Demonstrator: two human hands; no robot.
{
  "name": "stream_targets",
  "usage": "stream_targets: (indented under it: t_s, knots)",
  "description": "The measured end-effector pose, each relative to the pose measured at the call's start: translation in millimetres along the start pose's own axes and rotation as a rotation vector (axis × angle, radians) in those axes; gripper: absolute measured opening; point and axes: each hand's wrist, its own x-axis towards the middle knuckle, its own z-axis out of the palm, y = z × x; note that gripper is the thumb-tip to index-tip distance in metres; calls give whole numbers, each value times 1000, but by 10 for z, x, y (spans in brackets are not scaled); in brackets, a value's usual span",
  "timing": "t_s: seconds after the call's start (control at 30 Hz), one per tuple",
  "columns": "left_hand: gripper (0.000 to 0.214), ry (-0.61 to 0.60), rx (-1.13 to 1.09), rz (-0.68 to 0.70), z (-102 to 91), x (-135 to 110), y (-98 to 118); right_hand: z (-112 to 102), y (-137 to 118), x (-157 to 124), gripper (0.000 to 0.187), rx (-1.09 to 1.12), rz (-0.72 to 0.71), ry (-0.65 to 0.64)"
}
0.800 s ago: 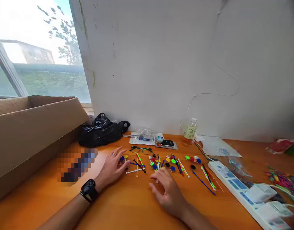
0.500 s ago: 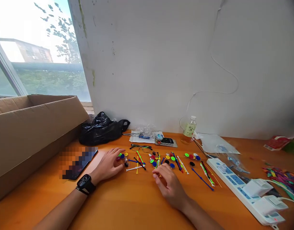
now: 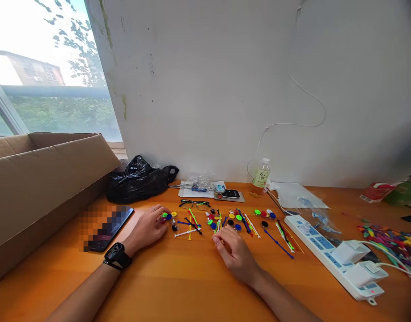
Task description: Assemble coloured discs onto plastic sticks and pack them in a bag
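Note:
Small coloured discs and thin plastic sticks (image 3: pixel 245 222) lie scattered across the middle of the orange table (image 3: pixel 178 281). My left hand (image 3: pixel 147 228), a black watch on its wrist, rests on the table with fingers curled around a few discs (image 3: pixel 166 216) at the left end of the scatter. My right hand (image 3: pixel 235 251) lies just in front of the pieces. Its fingers are bent and pinched together at the fingertips over a small piece I cannot make out. A white stick crossed with a yellow one (image 3: pixel 188 232) lies between the two hands.
A big open cardboard box (image 3: pixel 40 179) fills the left side, with a phone (image 3: pixel 106 226) beside it. At the wall: a black bag (image 3: pixel 138 183), glasses (image 3: pixel 193 204), a small device (image 3: pixel 230 193), a bottle (image 3: pixel 260 178). A white power strip (image 3: pixel 326 250) and more coloured pieces (image 3: pixel 389 237) lie right.
My left hand went from flat and spread to curled over the discs. My right hand's fingers drew in towards a pinch. The view shifted slightly to the right.

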Motion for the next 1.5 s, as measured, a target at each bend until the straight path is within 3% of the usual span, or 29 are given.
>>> stream_targets:
  t_s: [0.27, 0.57, 0.73, 0.83, 0.9, 1.03, 1.1, 1.17, 1.33, 1.5]
  knots:
    - [25, 16, -174, -29, 177, -15, -149, 5, -27, -21, 22, 13, 7, -28]
    - [20, 63, -96, -22, -9, -4, 16, 16, -19, -7, 23, 21, 22, -42]
    - [24, 277, -150, -84, 78, 19, -91, 20, -37, -3, 24, 8, 12, -38]
    - [25, 338, -326, -158, 142, 33, -3, 38, -37, -7, 22, -17, 18, -28]
    - [23, 281, -560, -216, 189, 14, 184, 37, -31, 16, 20, -42, 14, -19]
    - [17, -40, -1017, -301, 358, -142, 712, -30, -34, 205, 21, -73, 1, 43]
    - [13, -251, -1113, -297, 468, -247, 928, -68, -59, 374, 22, -83, 54, 74]
    - [17, -336, -1133, -273, 563, -329, 1055, -71, -104, 567, 20, -105, 126, 21]
    - [20, -396, -1027, -233, 638, -377, 1053, 142, -236, 963, 12, -218, 207, -294]
    - [19, -425, -1105, -279, 678, -382, 978, 400, -253, 1093, 7, -379, 261, -318]
